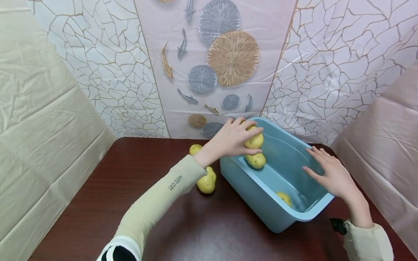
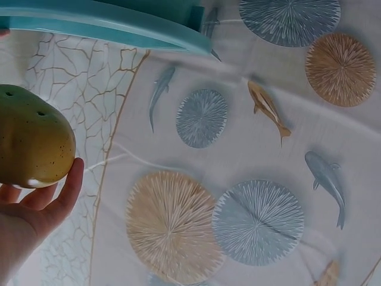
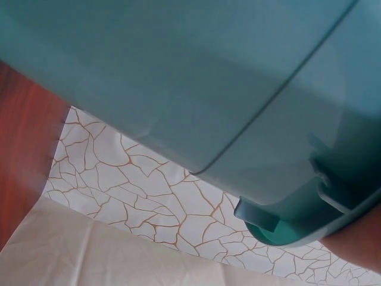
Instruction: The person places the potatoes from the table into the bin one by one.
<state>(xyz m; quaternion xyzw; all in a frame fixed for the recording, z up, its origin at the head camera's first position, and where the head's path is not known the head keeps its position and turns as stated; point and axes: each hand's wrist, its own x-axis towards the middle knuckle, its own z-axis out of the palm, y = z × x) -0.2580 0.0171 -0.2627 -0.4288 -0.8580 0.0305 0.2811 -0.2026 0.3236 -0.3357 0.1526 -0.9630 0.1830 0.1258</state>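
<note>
At the far left, a cream cloth (image 1: 39, 119) hangs beside the dark wooden table (image 1: 107, 203). On the table, left of the tub, lies one potato (image 1: 207, 182) partly hidden behind the person's left sleeve (image 1: 156, 203), and a second potato (image 1: 195, 149) sits farther back, just beside the left wrist. The left hand (image 1: 232, 138) reaches over the near-left rim of the blue plastic tub (image 1: 261, 203) and grips a yellow potato (image 1: 254, 140), fingers and thumb curled round it; the left wrist view shows the same potato (image 2: 33, 143) cupped against the fingers (image 2: 62, 193), with the tub rim (image 2: 107, 27) above it and the patterned backdrop behind. The gripped potato is held above the tub interior at its left side, directly over another potato (image 1: 256, 160) that rests on the tub floor; whether the two touch cannot be told. A further potato (image 1: 284, 198) lies on the tub floor near the front wall. On the right, the right hand (image 1: 328, 172) rests flat on the tub's right rim with fingers straight and spread, holding nothing. The right wrist view shows only the tub's outer wall (image 3: 196, 89) close up, with table and backdrop beyond. Behind the table hangs a wall sheet (image 1: 225, 58) printed with fish and round fans.
</note>
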